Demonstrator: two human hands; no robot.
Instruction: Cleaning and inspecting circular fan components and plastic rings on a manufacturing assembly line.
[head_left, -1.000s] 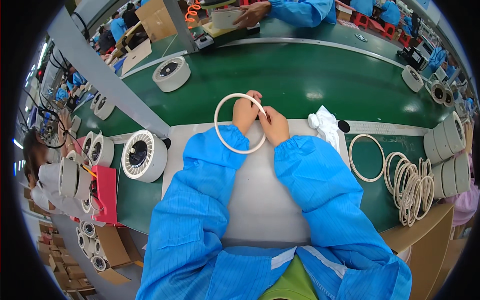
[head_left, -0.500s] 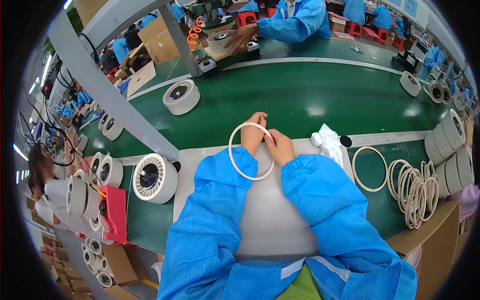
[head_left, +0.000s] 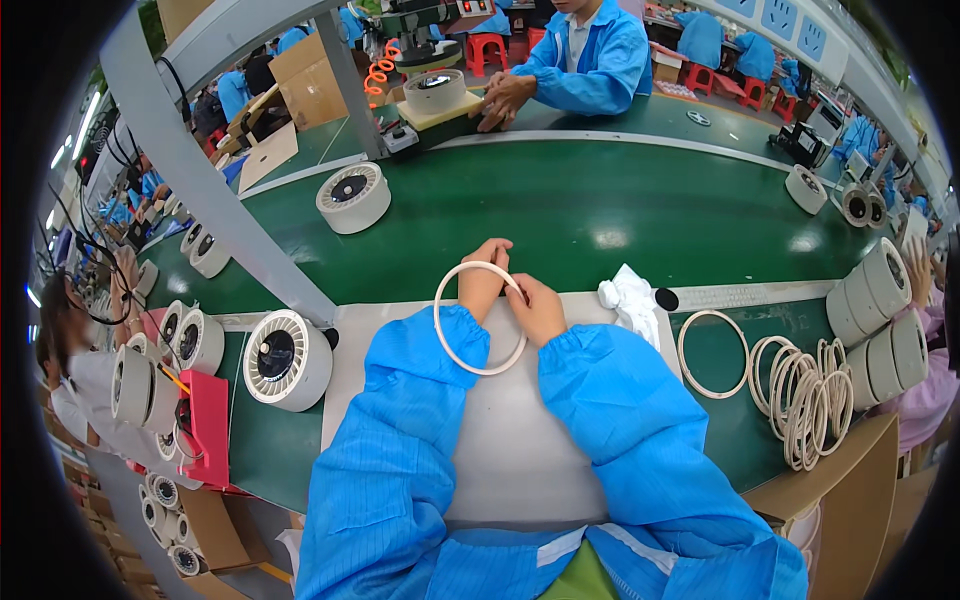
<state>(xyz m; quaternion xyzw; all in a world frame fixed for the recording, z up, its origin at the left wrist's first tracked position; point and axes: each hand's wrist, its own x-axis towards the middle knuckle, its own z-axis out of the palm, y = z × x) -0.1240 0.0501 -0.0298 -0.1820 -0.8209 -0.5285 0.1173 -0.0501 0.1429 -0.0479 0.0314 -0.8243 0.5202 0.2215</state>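
Both hands meet over the far edge of a pale mat (head_left: 500, 440) on the green bench (head_left: 560, 210), and between them they hold a cream ring (head_left: 447, 345). The left hand (head_left: 485, 280) has its fingers closed on the ring's top arc; the right hand (head_left: 535, 308) pinches the ring's right side, with the lower part of the loop lying across the left blue sleeve (head_left: 420, 400). The ring sits raised and roughly facing the camera, above the mat, not lying flat on it. Just right of the right hand lies a crumpled white cloth (head_left: 630, 300), with a small black disc (head_left: 667, 299) touching or just beside it. Farther right, one more ring (head_left: 714, 353) lies alone on the bench, and beside it a loose pile of rings (head_left: 805, 395) overlaps near the bench edge. To the left of the mat stands a white slotted spool (head_left: 287, 358); a second spool (head_left: 352, 197) sits well apart on the bench beyond. A pink tray (head_left: 208, 430) stands at the left edge; what it contains cannot be made out. Across the bench another person's hands (head_left: 500, 97) rest by a round white part (head_left: 435, 92) set on a block.
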